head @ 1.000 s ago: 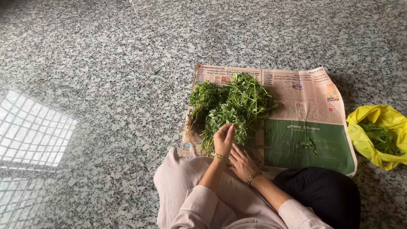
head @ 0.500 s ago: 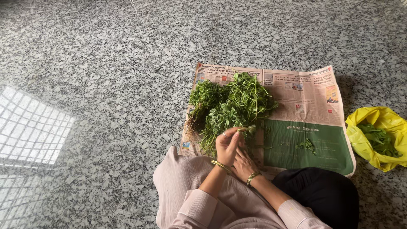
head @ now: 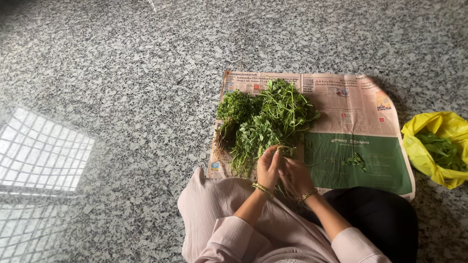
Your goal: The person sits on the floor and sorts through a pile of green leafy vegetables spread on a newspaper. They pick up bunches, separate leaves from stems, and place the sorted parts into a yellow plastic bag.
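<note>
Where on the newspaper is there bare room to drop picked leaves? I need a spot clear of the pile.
The newspaper is bare on its upper right and on the green panel, apart from a small leaf heap. The left half is crowded by the greens pile, with both hands at its near edge.

A pile of leafy green stems (head: pixel 265 119) is spread on an opened newspaper (head: pixel 360 160) laid flat on a speckled granite floor (head: pixel 122 73). The left hand (head: pixel 268 167) and right hand (head: pixel 295 176) are held together at the near edge of the pile, fingers pinched on a thin stem. A small loose sprig (head: pixel 357 160) lies on the newspaper's green panel. A yellow plastic bag (head: pixel 429 146) containing greens is placed beside the newspaper.
</note>
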